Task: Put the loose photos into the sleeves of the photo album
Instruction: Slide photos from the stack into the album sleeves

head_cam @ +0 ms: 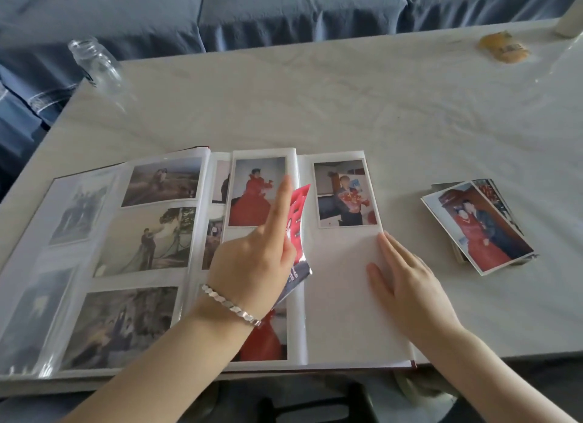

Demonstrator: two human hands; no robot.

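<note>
Head view: left hand [252, 258] is pinching a red photo [298, 208]; right hand [407, 277] is pressing straight fingers on the photo album [340, 312].

We look across a pale, cream-coloured table [347, 100] whose surface shows faint marbled veining and creases, like a thin cover laid over it, with soft, even light falling on it and casting hardly any shadow. Behind its far edge we see a sofa [284, 9] draped in wrinkled blue-grey fabric, filling the whole upper width. At the far left corner of the table stands a clear glass jar [94, 61]; near the far right lies a small yellow-orange object [503, 47], too blurred for us to identify. Below the near edge we make out a dark frame [315, 403].
</note>
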